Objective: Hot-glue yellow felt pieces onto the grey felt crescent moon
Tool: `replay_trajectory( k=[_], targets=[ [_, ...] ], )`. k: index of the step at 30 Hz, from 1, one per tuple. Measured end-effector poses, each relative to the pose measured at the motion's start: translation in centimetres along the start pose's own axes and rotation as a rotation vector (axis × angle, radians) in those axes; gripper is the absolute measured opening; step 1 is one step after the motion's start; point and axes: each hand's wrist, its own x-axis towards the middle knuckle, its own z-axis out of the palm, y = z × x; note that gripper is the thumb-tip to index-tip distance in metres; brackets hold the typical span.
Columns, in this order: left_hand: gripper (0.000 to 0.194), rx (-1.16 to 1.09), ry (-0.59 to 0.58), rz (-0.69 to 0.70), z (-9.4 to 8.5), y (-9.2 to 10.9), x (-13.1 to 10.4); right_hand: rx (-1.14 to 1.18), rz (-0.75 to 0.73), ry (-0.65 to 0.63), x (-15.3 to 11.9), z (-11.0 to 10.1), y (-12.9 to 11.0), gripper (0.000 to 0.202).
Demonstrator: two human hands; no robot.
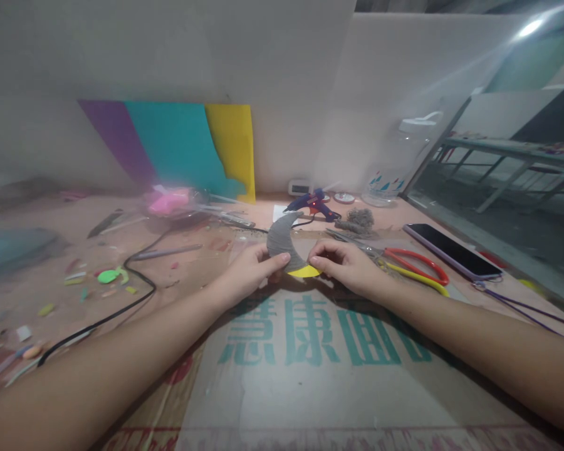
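A crescent moon shape (282,237) is held up over the printed sheet, mostly covered in grey yarn, with a bare yellow strip along its lower right end. My left hand (261,266) grips its left lower edge, thumb on the front. Fingers pinched, my right hand (341,262) holds the yellow tip; whether a yarn end is also in that pinch I cannot make out. Just behind the crescent lies a blue glue gun (313,203) with a small red light. A tangle of grey yarn (357,220) rests to its right.
Scissors (416,264) with red and yellow handles and a phone (451,250) lie at the right. A clear bottle (390,166) stands behind. A black cable (143,294) crosses the left side among scattered scraps. Coloured card (173,147) leans on the back wall.
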Motion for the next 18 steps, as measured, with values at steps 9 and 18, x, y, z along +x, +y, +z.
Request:
replay_trajectory(
  k=[9,18],
  targets=[
    [0.042,0.093,-0.071,-0.042,-0.30,-0.35,0.12,-0.002,0.014,0.041,-0.16,0.23,-0.05,0.022],
    [0.042,0.039,-0.074,-0.020,-0.34,-0.65,0.25,-0.049,0.039,0.017,0.12,0.41,0.09,0.020]
  ],
)
